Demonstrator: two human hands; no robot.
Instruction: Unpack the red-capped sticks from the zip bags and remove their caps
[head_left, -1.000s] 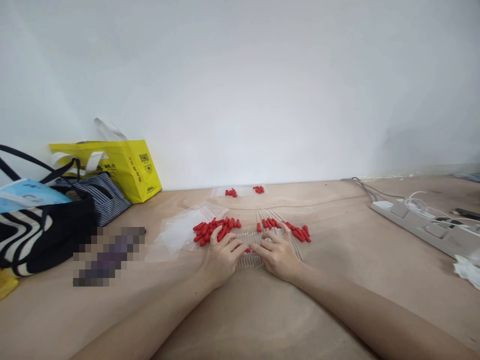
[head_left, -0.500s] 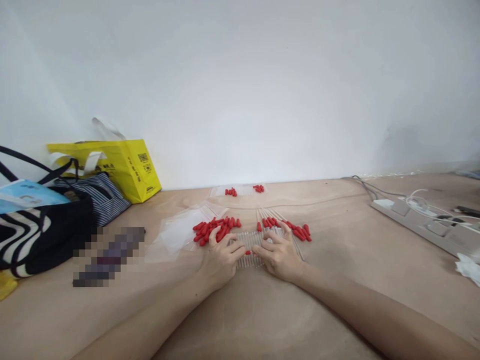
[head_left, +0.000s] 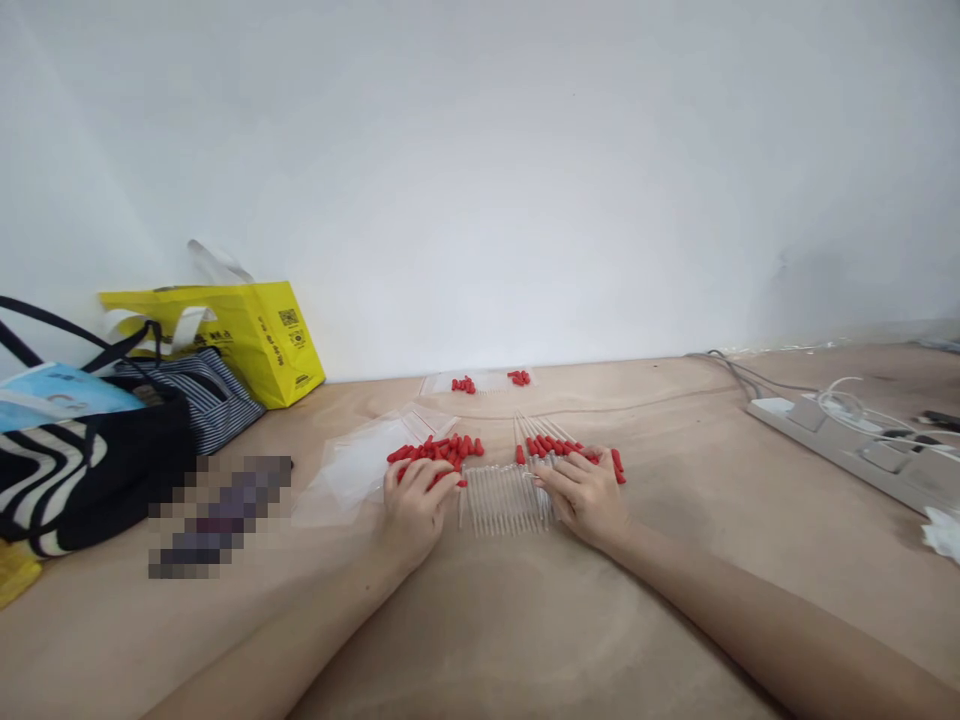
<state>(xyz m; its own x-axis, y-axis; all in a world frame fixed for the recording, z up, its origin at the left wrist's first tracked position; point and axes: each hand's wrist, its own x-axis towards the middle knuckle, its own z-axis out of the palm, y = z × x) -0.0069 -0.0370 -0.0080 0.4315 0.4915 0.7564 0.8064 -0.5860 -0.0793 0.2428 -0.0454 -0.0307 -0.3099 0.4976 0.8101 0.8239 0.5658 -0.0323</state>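
Note:
My left hand [head_left: 417,505] is over the left pile of red rubber bulbs [head_left: 435,450], fingers curled, with a red bulb [head_left: 462,484] at its fingertips. A row of clear glass tubes [head_left: 501,500] lies side by side on the table between my hands. At the right end of this row, my right hand [head_left: 589,495] is closed, its thumb and fingertips pinched on a glass tube, mostly hidden by the fingers. Behind my right hand lie several droppers with red bulbs [head_left: 553,445], their thin tubes fanned away from me.
Clear plastic bags [head_left: 352,465] lie left of the bulbs. Another bag [head_left: 491,380] with red-bulbed droppers is near the wall. A yellow bag [head_left: 285,345], a black bag [head_left: 161,450] and a blurred dark object [head_left: 225,515] are left. A white power strip [head_left: 832,440] is right.
My left hand has moved left from the tubes to the bulb pile. My right hand has shifted right, away from the middle of the row. The red bulb between the hands no longer shows there.

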